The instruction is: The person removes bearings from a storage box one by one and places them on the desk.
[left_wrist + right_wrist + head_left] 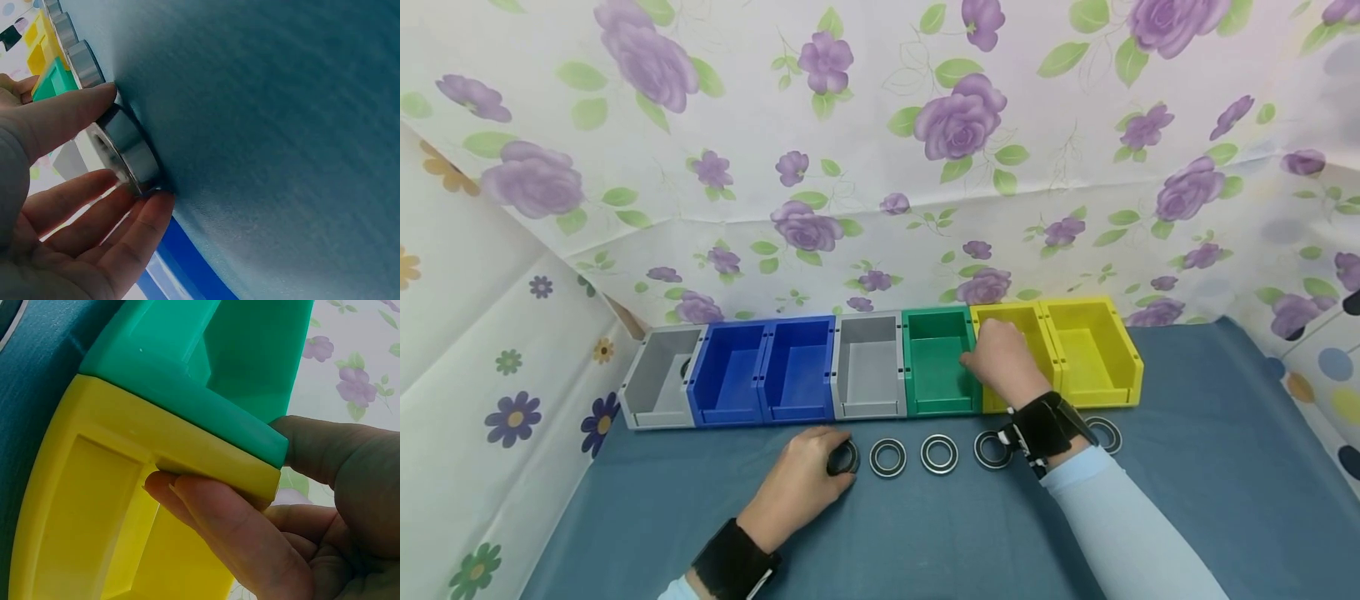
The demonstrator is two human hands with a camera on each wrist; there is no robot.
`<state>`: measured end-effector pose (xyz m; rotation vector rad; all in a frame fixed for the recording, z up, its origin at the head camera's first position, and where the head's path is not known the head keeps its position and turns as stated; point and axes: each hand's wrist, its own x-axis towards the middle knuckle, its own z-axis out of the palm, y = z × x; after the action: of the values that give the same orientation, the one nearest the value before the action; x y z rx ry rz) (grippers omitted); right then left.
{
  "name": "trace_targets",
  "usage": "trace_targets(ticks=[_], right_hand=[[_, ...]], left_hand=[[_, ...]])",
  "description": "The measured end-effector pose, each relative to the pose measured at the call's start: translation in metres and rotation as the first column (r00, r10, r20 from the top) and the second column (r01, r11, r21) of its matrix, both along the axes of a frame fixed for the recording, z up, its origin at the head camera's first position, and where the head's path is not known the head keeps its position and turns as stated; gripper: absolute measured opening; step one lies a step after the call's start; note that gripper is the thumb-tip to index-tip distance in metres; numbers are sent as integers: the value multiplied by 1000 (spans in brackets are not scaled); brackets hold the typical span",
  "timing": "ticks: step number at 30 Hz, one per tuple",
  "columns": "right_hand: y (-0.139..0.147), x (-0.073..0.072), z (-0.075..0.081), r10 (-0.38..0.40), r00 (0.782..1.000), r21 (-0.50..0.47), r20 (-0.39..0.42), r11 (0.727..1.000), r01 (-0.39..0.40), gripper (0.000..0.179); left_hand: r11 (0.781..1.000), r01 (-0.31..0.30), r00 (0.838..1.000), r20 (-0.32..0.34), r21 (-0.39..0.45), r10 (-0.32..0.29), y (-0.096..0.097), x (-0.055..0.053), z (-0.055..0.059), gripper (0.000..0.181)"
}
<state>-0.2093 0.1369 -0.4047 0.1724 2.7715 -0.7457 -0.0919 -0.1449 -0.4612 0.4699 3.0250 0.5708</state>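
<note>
Thumb and fingers of my left hand (801, 475) hold a metal ball bearing (852, 457) by its rim; in the left wrist view the bearing (139, 156) stands tilted at the cloth. My right hand (1006, 358) is at the bins, pinching the adjoining walls of the green bin (936, 406) and a yellow bin (991, 403). Seen from the right wrist, the thumb (312, 447) is on the green side and the fingers (219, 512) reach inside the yellow bin (69, 512). More bearings (888, 458) lie flat in a row before the bins, one partly behind the right wrist.
Left of the green bin stand a grey bin (870, 408), two blue bins (726, 414) and another grey bin (658, 417) with a bearing (685, 367) inside. A second yellow bin (1097, 397) ends the row on the right. Flowered cloth (880, 167) hangs behind the blue-covered table (925, 542).
</note>
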Motion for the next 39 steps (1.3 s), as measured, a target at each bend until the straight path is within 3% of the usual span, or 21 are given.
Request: trace_targets(ticks=[9, 14, 17, 21, 24, 29, 34, 39], right_hand=[[1, 0, -1, 11, 1000, 17, -11, 1000, -11, 26], [1, 0, -1, 6, 1000, 14, -8, 1000, -6, 27], [1, 0, -1, 8, 1000, 9, -7, 1000, -8, 26], [0, 0, 0, 6, 1000, 0, -2, 1000, -6, 26], [0, 1, 0, 3, 1000, -3, 1, 1000, -3, 25], [0, 1, 0, 8, 1000, 2, 0, 1000, -8, 25], [1, 0, -1, 18, 1000, 9, -9, 1000, -17, 25], [1, 1, -1, 20, 1000, 14, -16, 1000, -20, 26]], left_hand=[[1000, -8, 999, 34, -10, 8, 1, -1, 0, 55], [1000, -10, 1000, 21, 1, 10, 0, -1, 3, 56], [1000, -17, 1000, -11, 22, 17, -3, -3, 8, 54], [997, -23, 993, -110, 74, 31, -13, -10, 22, 50], [992, -17, 973, -227, 122, 44, -24, -18, 35, 47], [981, -57, 917, -378, 185, 124, -47, -30, 58, 46], [962, -145, 881, -413, 233, 233, -70, -40, 73, 48], [946, -195, 852, -433, 258, 294, -96, -50, 77, 46]])
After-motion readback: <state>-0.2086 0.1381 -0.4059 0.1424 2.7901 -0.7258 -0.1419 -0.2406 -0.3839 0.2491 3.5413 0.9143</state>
